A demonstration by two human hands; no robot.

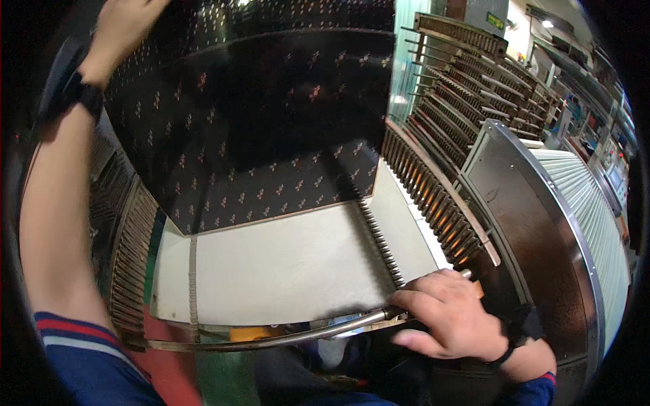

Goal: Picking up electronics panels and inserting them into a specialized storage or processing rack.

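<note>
My right hand (443, 314) is closed over the right end of a long metal bar (271, 343), its thumb sticking out to the left. The bar runs across the lower front of a white sheet (271, 277). Beyond this lies a large dark sheet (264, 135) with small scattered motifs. My left hand (125, 30) is raised at the upper left, beside the dark sheet's far left edge; the top of the picture cuts off its fingers. A thin ridged metal strip (380, 240) crosses the white sheet and meets the bar near my right hand.
Racks of toothed metal bars (460, 81) stand at the back right. A row of metal teeth (430, 196) lines the right side, another toothed rack (128, 257) the left. On the right is a dark metal panel (535, 237) beside pale ribbed sheeting (582, 189).
</note>
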